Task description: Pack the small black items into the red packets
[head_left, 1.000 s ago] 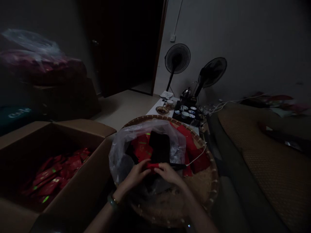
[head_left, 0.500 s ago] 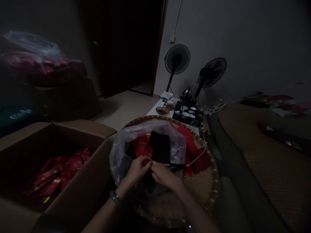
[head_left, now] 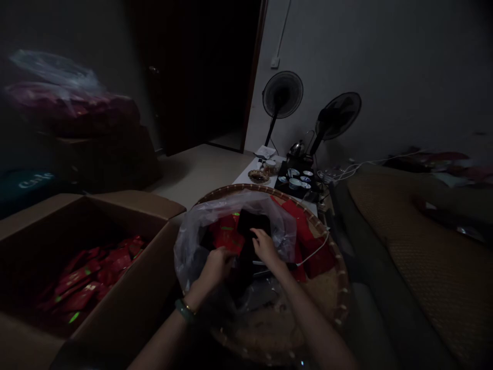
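A round woven bamboo tray point(head_left: 319, 313) lies in front of me with a clear plastic bag point(head_left: 283, 221) on it. In the bag's mouth are red packets point(head_left: 227, 234) with gold marks and a dark, flat-looking black piece point(head_left: 246, 221). My left hand point(head_left: 220, 264) is closed in a pinch at the bag's near left; what it holds is too dark to make out. Over the black piece, my right hand point(head_left: 265, 249) has its fingers apart, with nothing visible in them. Just below it lies a slim tool point(head_left: 262, 263) with a white cord.
An open cardboard box point(head_left: 127, 293) of red packets point(head_left: 92, 272) stands at left. Red pieces point(head_left: 304, 231) lie on the tray's right side. Beyond are a low table with cups point(head_left: 295, 183), a kettle point(head_left: 296, 149) and two fans point(head_left: 283, 95). A woven mat point(head_left: 416, 241) covers the seat at right.
My hands were together over the bag's near side. Now the right hand has moved away, up and to the right over the black piece; the left has shifted slightly left.
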Demonstrator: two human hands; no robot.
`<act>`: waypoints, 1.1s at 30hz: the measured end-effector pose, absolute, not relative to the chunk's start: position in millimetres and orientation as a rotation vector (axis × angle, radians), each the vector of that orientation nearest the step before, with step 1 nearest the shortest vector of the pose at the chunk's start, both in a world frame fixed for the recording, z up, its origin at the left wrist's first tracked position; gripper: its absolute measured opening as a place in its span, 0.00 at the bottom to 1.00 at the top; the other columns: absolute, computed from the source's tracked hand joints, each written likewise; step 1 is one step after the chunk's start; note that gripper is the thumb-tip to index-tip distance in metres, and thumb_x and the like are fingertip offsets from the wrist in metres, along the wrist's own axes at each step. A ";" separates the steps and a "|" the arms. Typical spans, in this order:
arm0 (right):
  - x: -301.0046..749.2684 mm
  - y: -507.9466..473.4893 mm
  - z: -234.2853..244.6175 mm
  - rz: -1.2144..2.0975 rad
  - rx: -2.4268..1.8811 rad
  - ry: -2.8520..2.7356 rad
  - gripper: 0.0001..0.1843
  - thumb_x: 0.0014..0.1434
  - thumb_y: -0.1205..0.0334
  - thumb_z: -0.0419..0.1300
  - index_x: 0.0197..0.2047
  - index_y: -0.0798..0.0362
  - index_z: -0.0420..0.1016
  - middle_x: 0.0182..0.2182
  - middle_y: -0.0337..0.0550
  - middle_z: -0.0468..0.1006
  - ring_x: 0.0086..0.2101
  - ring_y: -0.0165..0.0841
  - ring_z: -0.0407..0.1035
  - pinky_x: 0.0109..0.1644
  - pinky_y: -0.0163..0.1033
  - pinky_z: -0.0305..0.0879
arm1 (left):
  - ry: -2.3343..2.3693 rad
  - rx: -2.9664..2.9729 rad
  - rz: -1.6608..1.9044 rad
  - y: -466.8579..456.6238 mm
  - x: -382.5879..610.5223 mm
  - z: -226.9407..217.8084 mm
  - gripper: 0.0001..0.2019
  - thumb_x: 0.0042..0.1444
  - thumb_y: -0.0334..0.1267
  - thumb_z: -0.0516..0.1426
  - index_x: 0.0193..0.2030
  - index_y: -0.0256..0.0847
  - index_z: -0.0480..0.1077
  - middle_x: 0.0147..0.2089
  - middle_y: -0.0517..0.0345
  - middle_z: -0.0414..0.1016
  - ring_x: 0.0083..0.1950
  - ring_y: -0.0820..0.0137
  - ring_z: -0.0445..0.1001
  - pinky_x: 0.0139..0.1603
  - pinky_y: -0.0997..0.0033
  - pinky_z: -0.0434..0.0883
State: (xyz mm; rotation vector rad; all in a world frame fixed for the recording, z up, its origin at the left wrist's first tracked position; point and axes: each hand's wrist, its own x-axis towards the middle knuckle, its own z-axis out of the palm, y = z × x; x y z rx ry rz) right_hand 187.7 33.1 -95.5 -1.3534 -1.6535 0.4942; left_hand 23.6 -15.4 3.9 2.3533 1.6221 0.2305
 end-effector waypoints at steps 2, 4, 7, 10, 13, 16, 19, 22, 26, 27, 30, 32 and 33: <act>190.0 54.5 -104.9 0.428 -1.507 -1.777 0.32 0.48 0.78 0.52 0.58 0.56 0.59 0.55 0.54 0.62 0.52 0.39 0.59 0.54 0.43 0.58 | 1.589 2.376 0.198 -15.4 24.6 4.6 0.14 0.49 0.24 0.50 0.34 0.38 0.76 0.32 0.55 0.74 0.34 0.72 0.71 0.35 0.78 0.62; 188.8 69.5 -110.9 0.365 -1.630 -1.901 0.40 0.44 0.80 0.53 0.61 0.53 0.53 0.59 0.54 0.55 0.54 0.42 0.56 0.55 0.45 0.58 | 1.556 2.386 0.168 -14.7 24.3 4.7 0.15 0.49 0.24 0.49 0.35 0.40 0.76 0.31 0.57 0.74 0.34 0.73 0.71 0.35 0.79 0.61; 182.7 81.0 -115.8 0.266 -1.732 -1.960 0.39 0.46 0.80 0.54 0.61 0.49 0.53 0.55 0.51 0.59 0.51 0.41 0.58 0.52 0.43 0.60 | 1.586 2.373 0.115 -13.1 22.5 4.3 0.16 0.49 0.25 0.50 0.38 0.43 0.75 0.34 0.58 0.75 0.37 0.72 0.72 0.37 0.78 0.62; 177.4 85.7 -118.9 0.241 -1.766 -1.930 0.35 0.48 0.75 0.57 0.59 0.50 0.54 0.51 0.51 0.61 0.50 0.41 0.58 0.50 0.43 0.61 | 1.686 2.339 0.088 -11.9 21.9 5.4 0.15 0.49 0.28 0.51 0.40 0.45 0.75 0.38 0.57 0.76 0.40 0.70 0.72 0.39 0.77 0.62; 177.3 89.4 -120.8 0.273 -1.763 -1.903 0.37 0.46 0.71 0.61 0.59 0.49 0.53 0.53 0.52 0.58 0.51 0.43 0.56 0.49 0.44 0.61 | 1.679 2.328 0.072 -12.3 23.4 8.7 0.14 0.48 0.28 0.51 0.36 0.42 0.75 0.35 0.57 0.75 0.37 0.71 0.72 0.37 0.78 0.62; 180.6 93.5 -121.0 0.336 -1.725 -1.894 0.34 0.47 0.71 0.60 0.57 0.46 0.57 0.51 0.48 0.60 0.49 0.40 0.58 0.49 0.43 0.61 | 1.577 2.345 0.095 -13.4 24.5 11.8 0.14 0.44 0.25 0.50 0.32 0.39 0.75 0.30 0.59 0.74 0.34 0.73 0.71 0.33 0.80 0.60; 182.2 96.3 -120.1 0.378 -1.698 -1.877 0.33 0.45 0.72 0.61 0.55 0.45 0.60 0.51 0.47 0.60 0.49 0.40 0.59 0.49 0.43 0.61 | 1.482 2.354 0.162 -13.7 23.4 12.7 0.15 0.42 0.24 0.49 0.32 0.38 0.75 0.31 0.59 0.75 0.34 0.72 0.71 0.34 0.79 0.61; 181.2 97.2 -120.2 0.438 -1.665 -1.830 0.33 0.44 0.73 0.62 0.53 0.45 0.62 0.51 0.48 0.61 0.50 0.41 0.59 0.49 0.45 0.60 | 1.457 2.312 0.191 -13.0 20.9 13.0 0.17 0.41 0.24 0.50 0.36 0.39 0.75 0.35 0.58 0.76 0.36 0.71 0.71 0.37 0.78 0.63; 183.2 96.2 -121.7 0.549 -1.602 -1.718 0.27 0.42 0.76 0.61 0.47 0.48 0.67 0.47 0.46 0.64 0.47 0.39 0.63 0.49 0.43 0.59 | 1.484 2.277 0.182 -12.9 18.5 16.6 0.18 0.42 0.26 0.52 0.40 0.39 0.74 0.38 0.57 0.75 0.38 0.71 0.72 0.39 0.77 0.64; 184.9 95.8 -122.0 0.579 -1.581 -1.680 0.26 0.42 0.76 0.61 0.46 0.49 0.68 0.47 0.46 0.65 0.45 0.38 0.64 0.49 0.43 0.59 | 1.488 2.279 0.176 -13.1 18.2 17.8 0.18 0.42 0.26 0.52 0.40 0.38 0.74 0.38 0.56 0.76 0.38 0.71 0.72 0.39 0.77 0.64; 192.2 94.9 -122.7 0.666 -1.503 -1.536 0.22 0.42 0.75 0.60 0.42 0.51 0.69 0.43 0.43 0.67 0.43 0.36 0.65 0.48 0.42 0.60 | 1.502 2.281 0.152 -13.4 17.9 20.7 0.17 0.42 0.26 0.53 0.39 0.38 0.75 0.38 0.56 0.76 0.37 0.70 0.72 0.38 0.77 0.65; 196.7 94.2 -123.4 0.733 -1.436 -1.429 0.19 0.42 0.73 0.59 0.40 0.52 0.68 0.39 0.41 0.69 0.41 0.36 0.66 0.46 0.41 0.62 | 1.527 2.264 0.145 -13.4 18.1 21.2 0.17 0.41 0.26 0.53 0.39 0.38 0.75 0.38 0.56 0.77 0.36 0.70 0.73 0.37 0.77 0.65; 198.2 93.6 -123.9 0.774 -1.399 -1.372 0.18 0.42 0.71 0.59 0.39 0.52 0.68 0.36 0.40 0.70 0.39 0.35 0.67 0.43 0.40 0.65 | 1.535 2.255 0.152 -13.4 18.4 21.1 0.18 0.42 0.26 0.53 0.40 0.38 0.75 0.38 0.56 0.77 0.37 0.70 0.73 0.38 0.77 0.65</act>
